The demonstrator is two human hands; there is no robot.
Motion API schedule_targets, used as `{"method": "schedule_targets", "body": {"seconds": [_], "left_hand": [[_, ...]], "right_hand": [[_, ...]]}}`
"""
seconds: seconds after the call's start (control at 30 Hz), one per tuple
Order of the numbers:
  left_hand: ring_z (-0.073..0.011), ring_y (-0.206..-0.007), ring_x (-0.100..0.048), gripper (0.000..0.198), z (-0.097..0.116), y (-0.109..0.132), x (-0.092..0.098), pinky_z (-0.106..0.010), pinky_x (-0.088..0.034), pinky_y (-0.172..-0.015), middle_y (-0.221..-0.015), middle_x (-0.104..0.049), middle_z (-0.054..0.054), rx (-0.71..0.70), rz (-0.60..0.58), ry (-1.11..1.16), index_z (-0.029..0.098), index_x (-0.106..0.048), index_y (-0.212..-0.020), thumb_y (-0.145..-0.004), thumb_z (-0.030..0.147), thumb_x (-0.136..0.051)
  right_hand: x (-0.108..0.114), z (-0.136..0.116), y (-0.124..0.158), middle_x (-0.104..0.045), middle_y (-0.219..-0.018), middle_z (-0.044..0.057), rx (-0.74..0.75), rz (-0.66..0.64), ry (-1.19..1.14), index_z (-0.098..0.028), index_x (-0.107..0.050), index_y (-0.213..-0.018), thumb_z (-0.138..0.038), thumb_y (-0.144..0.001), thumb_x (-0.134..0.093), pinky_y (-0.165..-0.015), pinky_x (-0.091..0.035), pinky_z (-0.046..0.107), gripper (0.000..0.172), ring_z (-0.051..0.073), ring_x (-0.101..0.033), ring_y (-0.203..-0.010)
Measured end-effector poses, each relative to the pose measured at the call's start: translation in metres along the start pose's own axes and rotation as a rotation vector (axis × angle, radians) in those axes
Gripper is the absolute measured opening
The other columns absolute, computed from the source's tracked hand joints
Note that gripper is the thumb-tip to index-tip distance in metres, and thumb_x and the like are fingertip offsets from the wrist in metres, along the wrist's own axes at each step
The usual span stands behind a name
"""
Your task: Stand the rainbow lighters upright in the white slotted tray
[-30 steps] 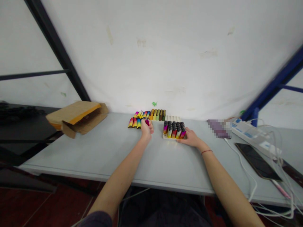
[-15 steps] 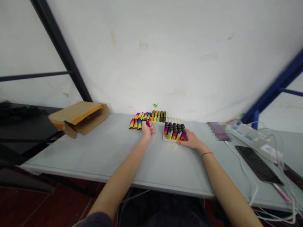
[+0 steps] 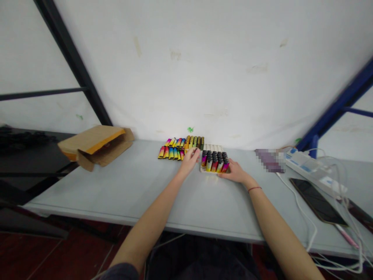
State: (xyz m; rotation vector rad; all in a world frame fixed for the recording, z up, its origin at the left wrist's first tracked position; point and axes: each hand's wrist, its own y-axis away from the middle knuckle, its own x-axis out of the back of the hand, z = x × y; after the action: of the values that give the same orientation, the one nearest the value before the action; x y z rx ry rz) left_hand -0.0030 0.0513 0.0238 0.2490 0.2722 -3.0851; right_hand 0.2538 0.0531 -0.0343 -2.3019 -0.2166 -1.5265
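Observation:
A white tray [image 3: 204,170] holds rows of upright lighters [image 3: 215,161] with black tops and purple, yellow and red bodies. My right hand [image 3: 234,172] grips the tray's right side, thumb along the front edge. Just left of the tray is my left hand [image 3: 189,161], its fingers pinched together; whatever they may hold is hidden. To its left, colourful lighters [image 3: 170,153] lie on their sides in two rows. Behind the left hand stands a block of upright orange and green lighters [image 3: 194,142]. An empty white tray [image 3: 213,147] sits behind the filled one.
An opened cardboard box [image 3: 96,144] lies at the table's left end. On the right are a power strip [image 3: 314,171] with tangled white cables, a dark phone [image 3: 317,201] and a blurred purple item [image 3: 269,160]. The white wall borders the table's back edge.
My left hand has moved right, from the lying lighters toward the filled tray. The purple lighter end that showed at its fist is no longer visible there. My right hand stays on the tray.

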Motion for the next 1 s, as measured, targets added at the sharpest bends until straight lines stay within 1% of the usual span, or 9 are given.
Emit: {"method": "schedule_targets", "body": {"seconds": [0.1, 0.2, 0.4, 0.53, 0.7, 0.77, 0.83, 0.9, 1.0], "left_hand": [[-0.0169, -0.08, -0.064, 0.007, 0.001, 0.0, 0.003, -0.024, -0.05, -0.074, -0.082, -0.07, -0.004, -0.104, -0.147, -0.075, 0.019, -0.072, -0.077, -0.074, 0.021, -0.078], [-0.021, -0.088, -0.065, 0.007, 0.001, 0.001, 0.006, -0.029, -0.05, -0.082, -0.09, -0.073, -0.006, -0.114, -0.268, -0.123, 0.02, -0.076, -0.08, -0.073, 0.02, -0.078], [-0.0231, -0.092, -0.064, 0.015, -0.003, 0.001, 0.01, -0.031, -0.05, -0.083, -0.094, -0.07, -0.007, -0.195, -0.316, -0.288, 0.023, -0.079, -0.09, -0.075, 0.022, -0.076], [-0.022, -0.086, -0.062, 0.014, -0.004, 0.002, 0.011, -0.03, -0.049, -0.08, -0.092, -0.069, -0.006, -0.204, -0.333, -0.341, 0.023, -0.078, -0.09, -0.076, 0.022, -0.074], [-0.0173, -0.071, -0.057, 0.02, -0.007, 0.003, 0.011, -0.028, -0.048, -0.078, -0.084, -0.067, -0.003, -0.166, -0.281, -0.283, 0.023, -0.072, -0.093, -0.073, 0.02, -0.078], [-0.018, -0.072, -0.057, 0.017, -0.008, 0.001, 0.014, -0.029, -0.047, -0.081, -0.082, -0.066, -0.002, -0.185, -0.2, -0.278, 0.023, -0.071, -0.091, -0.075, 0.021, -0.076], [-0.021, -0.08, -0.06, 0.008, -0.009, -0.003, 0.019, -0.031, -0.047, -0.087, -0.083, -0.066, -0.005, -0.222, -0.097, -0.339, 0.022, -0.07, -0.087, -0.079, 0.019, -0.07], [-0.0252, -0.095, -0.061, 0.011, -0.01, -0.005, 0.026, -0.035, -0.043, -0.096, -0.091, -0.068, -0.009, -0.255, -0.033, -0.53, 0.022, -0.07, -0.086, -0.083, 0.015, -0.062], [-0.0323, -0.114, -0.054, 0.024, -0.013, -0.004, 0.034, -0.045, -0.037, -0.105, -0.112, -0.069, -0.016, -0.245, -0.018, -0.967, 0.019, -0.072, -0.098, -0.085, 0.012, -0.053]], "right_hand": [[0.001, -0.001, 0.0, -0.062, -0.127, 0.016, 0.009, -0.008, -0.006, -0.018, -0.055, -0.135, -0.057, -0.076, -0.073, -0.098, -0.044, 0.048, 0.073, 0.033, -0.059, -0.11], [0.002, -0.002, 0.0, -0.063, -0.126, 0.015, 0.024, -0.003, -0.005, -0.019, -0.055, -0.134, -0.055, -0.076, -0.073, -0.097, -0.044, 0.047, 0.07, 0.033, -0.058, -0.11], [0.003, -0.003, 0.0, -0.061, -0.128, 0.016, 0.026, -0.022, 0.003, -0.017, -0.056, -0.132, -0.056, -0.078, -0.071, -0.098, -0.043, 0.048, 0.068, 0.033, -0.058, -0.111], [0.002, -0.003, 0.0, -0.061, -0.128, 0.016, 0.021, -0.017, -0.004, -0.017, -0.056, -0.133, -0.056, -0.078, -0.072, -0.098, -0.042, 0.048, 0.069, 0.033, -0.057, -0.112], [0.002, -0.004, 0.0, -0.062, -0.127, 0.015, 0.013, -0.007, -0.002, -0.018, -0.056, -0.132, -0.055, -0.077, -0.072, -0.097, -0.043, 0.048, 0.068, 0.033, -0.057, -0.112], [0.002, -0.004, 0.0, -0.062, -0.126, 0.015, 0.014, -0.007, -0.004, -0.019, -0.056, -0.132, -0.056, -0.077, -0.072, -0.096, -0.043, 0.048, 0.069, 0.033, -0.057, -0.111], [0.003, -0.005, 0.0, -0.062, -0.126, 0.016, 0.014, -0.009, -0.007, -0.018, -0.055, -0.134, -0.056, -0.076, -0.073, -0.096, -0.044, 0.048, 0.071, 0.034, -0.058, -0.112], [0.003, -0.005, 0.0, -0.061, -0.128, 0.017, 0.014, -0.009, -0.008, -0.017, -0.054, -0.136, -0.056, -0.076, -0.073, -0.097, -0.043, 0.048, 0.074, 0.035, -0.057, -0.114], [0.002, -0.004, 0.001, -0.059, -0.132, 0.018, 0.019, -0.009, -0.009, -0.016, -0.051, -0.138, -0.056, -0.077, -0.072, -0.102, -0.041, 0.05, 0.077, 0.035, -0.055, -0.119]]}}
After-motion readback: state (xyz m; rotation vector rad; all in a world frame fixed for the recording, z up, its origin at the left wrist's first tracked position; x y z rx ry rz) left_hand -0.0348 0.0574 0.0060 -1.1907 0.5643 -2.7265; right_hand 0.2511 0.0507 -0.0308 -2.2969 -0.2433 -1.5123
